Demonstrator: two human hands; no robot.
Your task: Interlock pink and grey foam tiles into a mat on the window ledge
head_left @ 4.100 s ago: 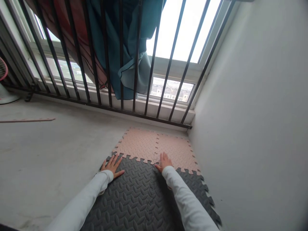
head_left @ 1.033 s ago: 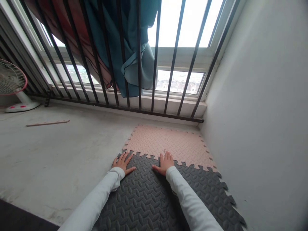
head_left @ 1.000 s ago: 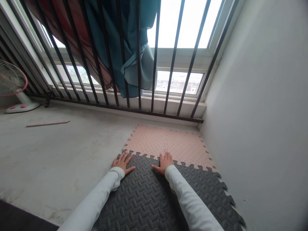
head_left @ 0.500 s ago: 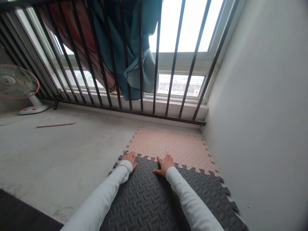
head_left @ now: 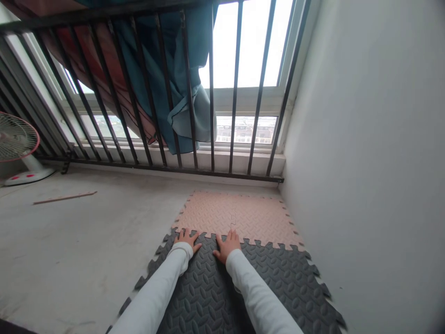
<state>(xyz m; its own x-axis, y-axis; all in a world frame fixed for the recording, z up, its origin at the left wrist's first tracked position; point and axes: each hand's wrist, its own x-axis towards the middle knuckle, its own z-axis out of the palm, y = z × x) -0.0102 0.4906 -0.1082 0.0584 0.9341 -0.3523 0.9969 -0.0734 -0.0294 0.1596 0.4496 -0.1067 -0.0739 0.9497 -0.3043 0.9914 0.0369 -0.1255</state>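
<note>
Black foam floor mats (head_left: 201, 287) with jagged puzzle edges and a raised pattern lie in front of me. Beyond them, pink foam mats (head_left: 208, 211) meet them along a toothed seam. My left hand (head_left: 187, 238) rests with fingers spread on the far left corner of the black mat, close to the seam. Lying flat near the middle of the seam, my right hand (head_left: 228, 245) has its thumb apart and its fingertips at the pink edge. Neither hand grips anything. My sleeves cover part of the black mats.
A dark metal railing (head_left: 212, 172) runs in front of the window, with blue and red curtains (head_left: 146, 79) behind it. A white wall (head_left: 354, 153) borders the right. At the left stand a fan (head_left: 31, 167) and a thin pinkish strip (head_left: 64, 198) lies on the concrete floor (head_left: 86, 246).
The view has tilted up and turned slightly right. My left hand's fingers have spread out more on the black mat. My right hand stays at the seam.
</note>
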